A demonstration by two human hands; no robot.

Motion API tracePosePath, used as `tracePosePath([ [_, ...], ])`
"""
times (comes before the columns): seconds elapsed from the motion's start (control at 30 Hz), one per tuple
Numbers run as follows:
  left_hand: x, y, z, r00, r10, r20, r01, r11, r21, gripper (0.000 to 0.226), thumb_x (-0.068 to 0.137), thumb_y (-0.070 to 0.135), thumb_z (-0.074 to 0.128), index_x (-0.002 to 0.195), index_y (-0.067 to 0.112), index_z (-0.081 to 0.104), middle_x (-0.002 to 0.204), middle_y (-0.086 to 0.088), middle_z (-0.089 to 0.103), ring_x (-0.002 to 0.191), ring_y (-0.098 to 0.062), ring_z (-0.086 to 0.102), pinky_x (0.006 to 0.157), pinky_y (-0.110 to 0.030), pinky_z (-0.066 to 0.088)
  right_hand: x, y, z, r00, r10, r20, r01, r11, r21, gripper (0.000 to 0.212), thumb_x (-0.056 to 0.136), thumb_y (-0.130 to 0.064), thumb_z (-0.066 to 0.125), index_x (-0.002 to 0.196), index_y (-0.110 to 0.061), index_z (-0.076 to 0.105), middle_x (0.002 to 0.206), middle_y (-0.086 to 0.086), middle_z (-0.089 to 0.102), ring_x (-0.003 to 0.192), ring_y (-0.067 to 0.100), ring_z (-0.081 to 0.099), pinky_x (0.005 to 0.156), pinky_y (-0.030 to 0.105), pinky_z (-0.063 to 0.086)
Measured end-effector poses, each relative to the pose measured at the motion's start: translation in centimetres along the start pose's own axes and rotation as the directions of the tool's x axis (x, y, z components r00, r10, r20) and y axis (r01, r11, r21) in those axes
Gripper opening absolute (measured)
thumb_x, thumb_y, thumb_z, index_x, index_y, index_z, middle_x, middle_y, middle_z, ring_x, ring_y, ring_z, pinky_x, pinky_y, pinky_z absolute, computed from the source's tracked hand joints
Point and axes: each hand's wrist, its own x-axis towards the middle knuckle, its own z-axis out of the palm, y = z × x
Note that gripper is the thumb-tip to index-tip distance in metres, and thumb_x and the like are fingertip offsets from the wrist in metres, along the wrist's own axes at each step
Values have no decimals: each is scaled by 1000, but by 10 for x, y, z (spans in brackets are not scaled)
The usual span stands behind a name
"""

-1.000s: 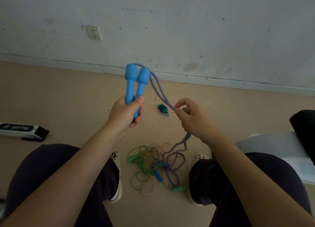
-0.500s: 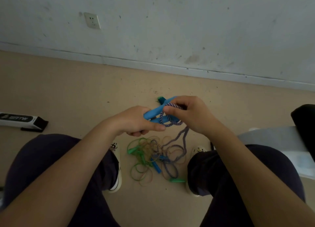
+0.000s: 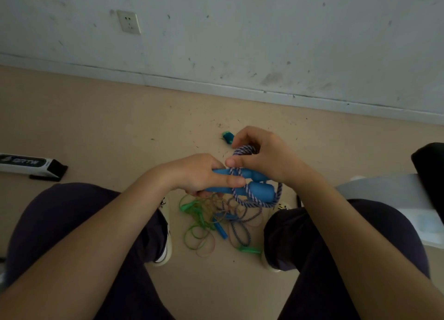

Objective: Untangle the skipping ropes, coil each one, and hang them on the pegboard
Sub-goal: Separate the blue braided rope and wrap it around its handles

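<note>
My left hand grips the two blue handles of a skipping rope, held side by side and lying level, heads to the right. Its purple-and-white braided rope crosses the handles in a turn and loops below them. My right hand pinches that rope just above the handles. On the floor between my feet lies a tangle of ropes: thin green and orange cords, green handles, a blue handle, and more purple braid. No pegboard is in view.
A small teal object lies on the floor beyond my hands. A white and black box lies at the left. A grey seat and a black thing are at the right. The wall with a socket is ahead.
The handles came down from upright to level in front of me. My right hand moved in from the hanging rope and has laid a turn of it over the handles.
</note>
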Motion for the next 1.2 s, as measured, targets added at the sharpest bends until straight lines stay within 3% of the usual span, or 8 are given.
tracePosePath([
  [0.1, 0, -2, -1, 998, 27, -54, -28, 999, -18, 58, 76, 67, 62, 70, 10, 58, 44, 6, 48, 39, -9, 46, 45, -19, 37, 0, 3, 0, 999, -22, -23, 24, 997, 71, 40, 73, -27, 85, 97, -13, 57, 90, 3, 60, 76, 9, 53, 69, 22, 46],
  [0.27, -2, -2, -8, 986, 74, -151, -95, 986, -138, 61, 70, 70, 58, 72, 10, 65, 48, 0, 51, 41, -13, 45, 44, -21, 36, -1, -3, -4, 994, 79, -77, -56, 964, 260, 27, 85, -27, 75, 89, -2, 65, 76, 7, 64, 61, 13, 56, 56, 25, 47],
  [0.37, -3, -4, -12, 972, 92, -215, -135, 971, -196, 62, 75, 67, 59, 77, 6, 68, 48, 0, 53, 39, -11, 44, 42, -20, 36, -2, -1, -7, 990, 136, -31, -113, 911, 396, 31, 80, -38, 72, 95, -12, 71, 91, 7, 69, 77, 19, 65, 71, 35, 54],
  [0.53, -3, -2, -15, 943, 47, -329, -161, 931, -328, 70, 70, 74, 54, 79, 6, 69, 50, -4, 52, 39, -14, 41, 40, -21, 31, -3, 1, -6, 992, 123, -15, -91, 805, 586, 56, 76, -24, 79, 125, -13, 54, 110, 4, 63, 98, 19, 66, 86, 35, 57],
  [0.7, -2, -1, -10, 961, -37, -272, -73, 922, -381, 79, 67, 85, 43, 77, 10, 67, 52, -6, 53, 37, -14, 38, 40, -22, 30, -4, 2, 2, 993, 115, 3, -99, 840, 533, 64, 75, -8, 81, 129, -14, 47, 104, 3, 61, 85, 9, 65, 75, 26, 54],
  [0.8, 0, -3, -9, 957, -43, -286, -77, 916, -393, 58, 92, 63, 49, 78, 10, 66, 51, -6, 52, 36, -13, 37, 39, -20, 28, -3, 2, 4, 993, 116, -7, -92, 825, 558, 66, 73, -8, 82, 128, -19, 48, 108, 4, 60, 86, 10, 65, 76, 27, 55],
  [0.97, 4, -1, -9, 941, 63, -333, -229, 841, -490, 24, 102, 38, 48, 99, 15, 55, 58, -3, 52, 42, -13, 37, 41, -23, 27, 1, 1, 9, 995, 88, 48, -95, 685, 723, 44, 81, -18, 71, 120, -4, 55, 105, 13, 65, 95, 25, 67, 85, 35, 57],
  [1.2, 4, 1, -9, 881, 133, -455, -410, 696, -589, 29, 103, 29, 51, 131, 29, 46, 62, -4, 54, 48, -13, 42, 44, -21, 32, 4, 8, 18, 978, 155, 141, -206, 835, 510, 33, 87, -29, 72, 111, -10, 61, 68, -1, 56, 59, 14, 48, 59, 32, 42],
])
